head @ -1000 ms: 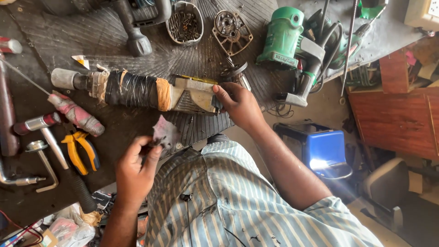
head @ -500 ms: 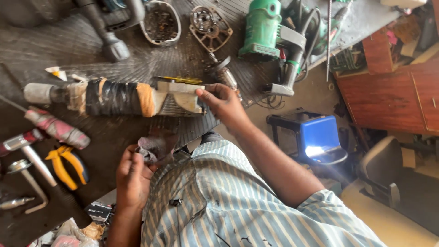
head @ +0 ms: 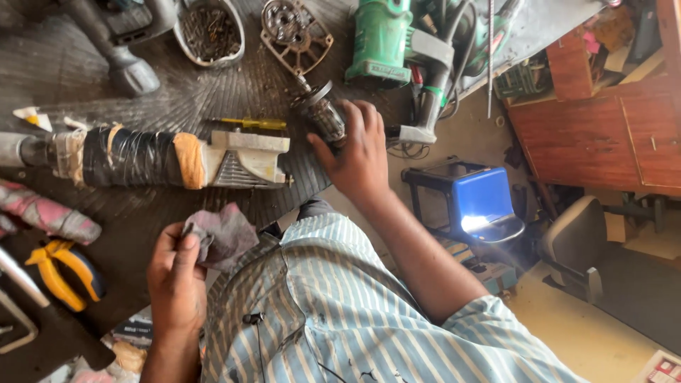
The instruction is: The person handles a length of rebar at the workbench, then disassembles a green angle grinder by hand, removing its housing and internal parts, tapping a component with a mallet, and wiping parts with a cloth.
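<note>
- My right hand [head: 358, 152] closes around the motor armature [head: 323, 113] on the dark ribbed mat [head: 234, 85], beside the yellow screwdriver [head: 252, 123].
- My left hand [head: 174, 273] pinches a grey rag [head: 223, 234] (crumpled), just below the taped power tool [head: 152, 157].

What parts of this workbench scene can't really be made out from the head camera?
- Motor part: its near end is covered by the right hand.
- Left hand: its palm is hidden behind the rag.
- Taped power tool: its left end is cut off by the frame edge.
- Bowl: its contents are too small to identify.
</note>
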